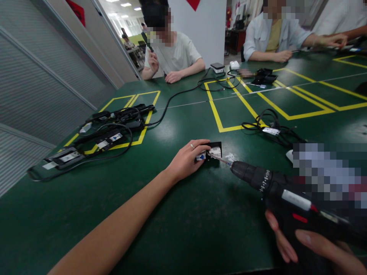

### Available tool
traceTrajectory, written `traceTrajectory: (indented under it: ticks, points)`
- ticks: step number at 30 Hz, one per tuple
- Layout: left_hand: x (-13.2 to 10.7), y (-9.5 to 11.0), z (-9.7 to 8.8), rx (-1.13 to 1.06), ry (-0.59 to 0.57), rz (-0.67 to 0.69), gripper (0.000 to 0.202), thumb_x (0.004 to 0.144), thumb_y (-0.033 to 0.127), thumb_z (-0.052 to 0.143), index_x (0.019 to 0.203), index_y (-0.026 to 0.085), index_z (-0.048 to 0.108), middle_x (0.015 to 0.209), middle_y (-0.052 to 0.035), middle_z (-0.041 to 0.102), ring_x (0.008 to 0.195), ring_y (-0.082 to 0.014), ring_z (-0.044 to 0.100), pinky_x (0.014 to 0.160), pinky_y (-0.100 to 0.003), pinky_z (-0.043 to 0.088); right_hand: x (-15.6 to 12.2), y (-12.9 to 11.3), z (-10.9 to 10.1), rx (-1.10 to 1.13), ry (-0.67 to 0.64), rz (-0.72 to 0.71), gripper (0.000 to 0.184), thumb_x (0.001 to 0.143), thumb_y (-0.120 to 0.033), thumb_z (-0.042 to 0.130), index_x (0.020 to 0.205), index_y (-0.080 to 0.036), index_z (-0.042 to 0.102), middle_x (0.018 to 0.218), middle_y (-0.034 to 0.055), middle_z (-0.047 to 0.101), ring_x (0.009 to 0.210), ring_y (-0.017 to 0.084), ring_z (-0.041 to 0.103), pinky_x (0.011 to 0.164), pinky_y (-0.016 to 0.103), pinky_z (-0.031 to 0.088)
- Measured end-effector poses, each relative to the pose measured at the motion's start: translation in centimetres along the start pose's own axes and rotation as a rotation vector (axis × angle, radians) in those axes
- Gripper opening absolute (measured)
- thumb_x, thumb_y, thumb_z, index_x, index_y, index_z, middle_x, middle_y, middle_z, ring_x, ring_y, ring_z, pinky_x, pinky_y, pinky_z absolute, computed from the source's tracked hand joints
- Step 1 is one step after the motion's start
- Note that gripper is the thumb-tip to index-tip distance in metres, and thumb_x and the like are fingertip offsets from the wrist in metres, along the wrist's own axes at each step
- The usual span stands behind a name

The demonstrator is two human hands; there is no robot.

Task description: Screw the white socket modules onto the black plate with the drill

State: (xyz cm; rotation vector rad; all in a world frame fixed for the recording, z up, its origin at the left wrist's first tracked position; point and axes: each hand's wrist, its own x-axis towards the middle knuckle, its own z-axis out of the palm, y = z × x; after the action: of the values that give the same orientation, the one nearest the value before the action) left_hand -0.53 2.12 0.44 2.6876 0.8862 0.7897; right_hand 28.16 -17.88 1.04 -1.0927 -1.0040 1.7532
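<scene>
Small black housing with white insert (215, 151) lies on the desk (172, 217), mid-view. Left hand (189, 158) pinches its left end, fingers over the top, thumb on the near side — presumably bracing it against the bit's push. The bit (221, 159) reaches the white insert; exact seating too small to tell. Right hand (321, 242) is wrapped round the grip of the black drill (286, 194), aiming it in from the right, which probably leaves the bit in sight; trigger not visible. Left fingers hide part of the housing. Just beyond the drill: 1 cable bundle (275, 126) — could snag if the drill swung outward. Farther left, black parts with cables (111, 131) overlap yellow tape (158, 96). Opposite, 1 seated co-worker (180, 51).
</scene>
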Motion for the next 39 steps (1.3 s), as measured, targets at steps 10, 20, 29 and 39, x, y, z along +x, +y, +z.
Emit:
traceTrajectory:
  ticks: [10,20,29,39]
  points:
    - [0.03,0.02,0.03,-0.012,0.012,0.009,0.040,0.081,0.007,0.052,0.119,0.021,0.050,0.130,-0.0094,0.051,0.120,-0.0236,0.048,0.100,-0.049,0.044,-0.23,0.04,-0.39,-0.008,-0.022,0.021,0.031,0.088,-0.037,0.043,0.106,-0.017,0.059,0.067,0.0076,0.062,0.062,0.021,0.058,0.061,0.033,0.047]
    - [0.06,-0.04,-0.01,0.020,-0.009,-0.002,0.038,0.082,0.008,0.054,0.118,0.019,0.051,0.131,-0.0092,0.050,0.121,-0.0214,0.047,0.102,-0.044,0.044,0.19,-0.20,-0.06,-0.021,-0.046,0.012,0.034,0.088,-0.039,0.041,0.104,-0.015,0.059,0.066,0.0069,0.060,0.061,0.020,0.057,0.060,0.032,0.045]
    - [0.06,0.08,-0.07,0.004,0.002,0.003,0.037,0.082,0.009,0.053,0.118,0.020,0.051,0.131,-0.0101,0.051,0.120,-0.0234,0.048,0.100,-0.048,0.044,-0.02,-0.25,-0.04,-0.010,-0.030,0.009,0.032,0.088,-0.038,0.040,0.105,-0.017,0.057,0.067,0.0067,0.061,0.062,0.019,0.057,0.059,0.031,0.045]
    - [-0.03,-0.29,0.21,-0.003,0.016,0.025,0.041,0.079,0.005,0.053,0.118,0.020,0.050,0.130,-0.0103,0.051,0.120,-0.0235,0.048,0.099,-0.047,0.045,-0.14,0.35,-0.41,0.049,-0.044,0.019,0.031,0.088,-0.037,0.041,0.107,-0.018,0.056,0.069,0.0072,0.062,0.062,0.020,0.057,0.060,0.032,0.046]
